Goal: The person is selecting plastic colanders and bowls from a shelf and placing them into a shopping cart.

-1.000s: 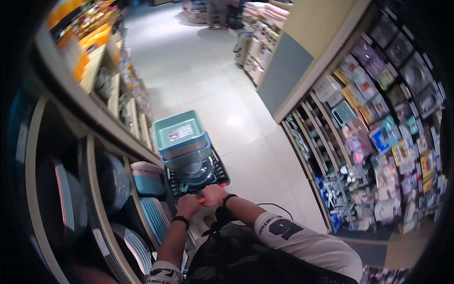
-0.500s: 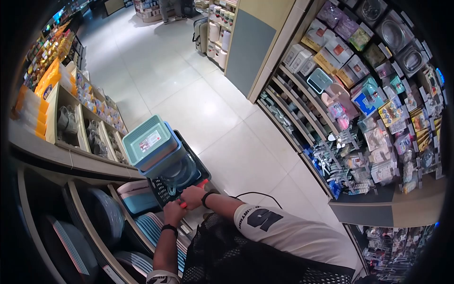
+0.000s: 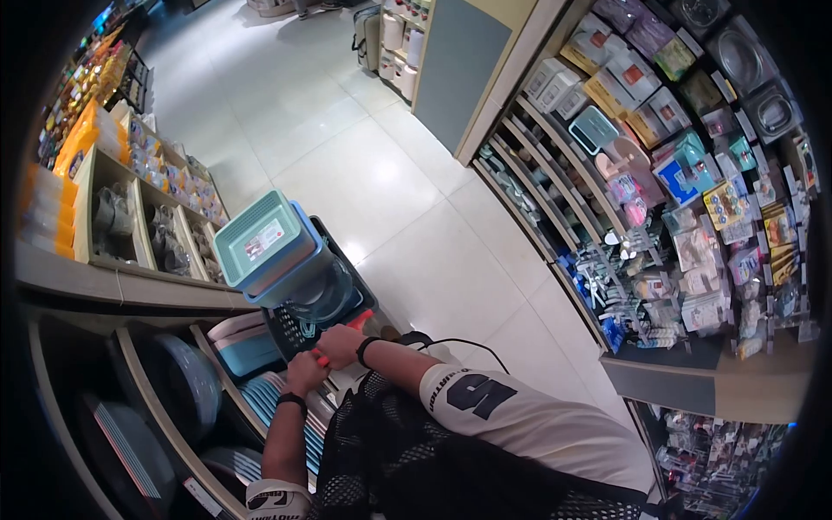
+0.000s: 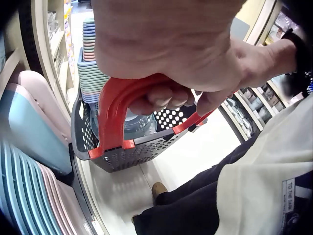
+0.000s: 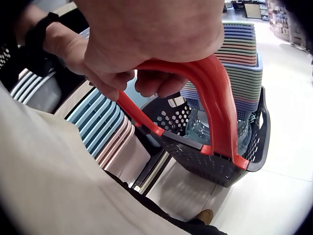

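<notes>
Both hands grip the red handle (image 4: pixel 115 110) of a dark grey perforated shopping basket (image 4: pixel 132 159). My left hand (image 3: pixel 305 373) has its fingers curled around the handle, seen closely in the left wrist view. Just ahead of it, my right hand (image 3: pixel 342 344) grips the same handle, fingers wrapped under it in the right wrist view. Inside the basket stands a tall stack of nested plastic baskets (image 5: pixel 230 83) in green, blue and pink, with a labelled mint-green one on top (image 3: pixel 260 234). Clear bluish plastic containers (image 3: pixel 325 299) sit beside the stack, nearer the hands.
Shelving on the left holds stacked blue and pink basins (image 4: pixel 29 191) close to the basket. Glassware cubbies (image 3: pixel 113 217) stand farther along. A tiled aisle (image 3: pixel 381 173) runs ahead, and a wall of packaged goods (image 3: pixel 693 199) lines the right.
The head view has swung, so the basket and hands appear farther left and more of the right-hand wall shows. Both hands keep their grip on the handle.
</notes>
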`<state>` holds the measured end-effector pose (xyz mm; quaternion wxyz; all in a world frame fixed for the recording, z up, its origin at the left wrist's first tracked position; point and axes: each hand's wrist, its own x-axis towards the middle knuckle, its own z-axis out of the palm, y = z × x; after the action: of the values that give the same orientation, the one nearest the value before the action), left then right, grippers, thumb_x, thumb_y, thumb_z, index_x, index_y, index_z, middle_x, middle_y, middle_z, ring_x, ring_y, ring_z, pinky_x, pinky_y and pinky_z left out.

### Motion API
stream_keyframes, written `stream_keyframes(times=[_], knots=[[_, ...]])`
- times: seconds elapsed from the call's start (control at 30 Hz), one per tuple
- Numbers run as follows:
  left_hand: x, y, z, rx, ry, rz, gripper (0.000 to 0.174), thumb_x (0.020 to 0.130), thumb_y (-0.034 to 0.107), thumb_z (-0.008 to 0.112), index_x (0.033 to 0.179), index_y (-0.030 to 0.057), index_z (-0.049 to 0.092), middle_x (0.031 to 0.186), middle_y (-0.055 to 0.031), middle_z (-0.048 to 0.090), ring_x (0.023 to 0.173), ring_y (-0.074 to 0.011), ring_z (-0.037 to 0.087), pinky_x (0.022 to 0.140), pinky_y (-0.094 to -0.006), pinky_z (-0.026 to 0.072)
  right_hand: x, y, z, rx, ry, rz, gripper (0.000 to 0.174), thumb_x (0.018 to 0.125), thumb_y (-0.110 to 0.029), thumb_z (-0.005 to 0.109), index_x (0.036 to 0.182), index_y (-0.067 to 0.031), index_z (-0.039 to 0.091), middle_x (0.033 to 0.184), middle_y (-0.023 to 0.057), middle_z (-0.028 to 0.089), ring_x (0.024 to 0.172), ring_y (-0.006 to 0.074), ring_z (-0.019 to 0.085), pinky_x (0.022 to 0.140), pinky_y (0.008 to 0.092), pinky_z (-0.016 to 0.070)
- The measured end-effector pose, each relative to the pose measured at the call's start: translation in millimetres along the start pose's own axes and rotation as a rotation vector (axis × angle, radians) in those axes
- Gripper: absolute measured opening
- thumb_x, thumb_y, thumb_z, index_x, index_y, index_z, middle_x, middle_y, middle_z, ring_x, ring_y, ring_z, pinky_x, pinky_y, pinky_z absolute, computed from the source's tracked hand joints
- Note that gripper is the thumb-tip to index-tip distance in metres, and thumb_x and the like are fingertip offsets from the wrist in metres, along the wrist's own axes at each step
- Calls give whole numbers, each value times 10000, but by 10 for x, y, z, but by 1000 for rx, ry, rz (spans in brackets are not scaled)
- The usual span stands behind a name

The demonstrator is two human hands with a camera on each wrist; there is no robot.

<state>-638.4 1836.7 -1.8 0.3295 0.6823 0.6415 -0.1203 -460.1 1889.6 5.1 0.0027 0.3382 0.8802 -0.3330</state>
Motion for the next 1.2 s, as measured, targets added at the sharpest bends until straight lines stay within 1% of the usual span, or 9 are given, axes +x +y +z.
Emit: stream_keyframes(times=[0.2, 0.27, 0.37, 0.47, 0.6, 0.7, 0.83, 1.03, 1.2], knots=[[43, -3, -152, -69, -116, -25, 426, 713, 393, 781, 959, 46, 752, 955, -254, 719, 954, -429, 687, 840, -499, 560, 59, 27, 51, 18, 24, -6, 273, 645, -291, 755, 785, -56, 750, 803, 175, 722, 804, 368, 720, 730, 457, 585], [166, -205, 23, -99, -145, 0, 483, 676, 403, 814, 962, 18, 748, 958, -263, 722, 952, -431, 695, 819, -484, 560, 60, 21, 27, 31, -7, -24, 302, 642, -331, 777, 783, -66, 749, 802, 163, 724, 799, 372, 717, 733, 465, 580], [293, -382, 96, -269, -192, -81, 573, 631, 402, 852, 888, -90, 712, 828, -272, 720, 893, -428, 721, 751, -469, 552, 107, 4, 2, 29, 3, -9, 330, 643, -369, 780, 782, -71, 753, 794, 149, 725, 804, 367, 718, 734, 464, 576], [284, -242, -45, -339, -296, -187, 566, 637, 402, 851, 882, -91, 717, 787, -253, 721, 863, -430, 723, 731, -470, 546, 75, -5, -46, 45, 2, -16, 345, 648, -382, 777, 782, -65, 756, 780, 148, 723, 813, 364, 720, 733, 459, 577], [310, -279, -74, -396, -310, -189, 528, 660, 398, 837, 910, -55, 730, 791, -247, 719, 879, -444, 712, 727, -476, 542, 143, -9, -53, 24, -18, 6, 314, 676, -355, 770, 801, -68, 761, 830, 146, 735, 851, 354, 725, 760, 457, 579], [360, -301, -61, -338, -242, -37, 442, 709, 386, 779, 945, 16, 735, 848, -277, 693, 948, -466, 667, 752, -497, 542, 209, 37, -29, -9, -28, 10, 299, 688, -337, 768, 817, -68, 765, 866, 145, 742, 878, 346, 727, 782, 455, 580], [447, -368, -129, -236, -192, 79, 409, 733, 377, 714, 926, 17, 728, 917, -284, 696, 982, -466, 660, 805, -524, 545, 365, 46, -18, -43, -69, 56, 313, 689, -348, 776, 823, -65, 768, 880, 151, 744, 892, 343, 729, 793, 452, 583], [419, -233, -375, -234, -184, 56, 424, 735, 381, 726, 985, 38, 735, 972, -284, 700, 1017, -456, 657, 844, -517, 538, 415, 55, -189, -31, -100, 72, 352, 686, -361, 778, 857, -53, 764, 889, 161, 747, 878, 355, 729, 790, 457, 585], [555, -397, -316, -247, -182, 22, 438, 747, 389, 725, 1020, 47, 736, 1019, -259, 709, 1042, -448, 654, 865, -508, 534, 486, -13, -329, -54, -149, 147, 329, 694, -324, 763, 868, -45, 763, 882, 166, 746, 878, 354, 731, 787, 450, 588]])
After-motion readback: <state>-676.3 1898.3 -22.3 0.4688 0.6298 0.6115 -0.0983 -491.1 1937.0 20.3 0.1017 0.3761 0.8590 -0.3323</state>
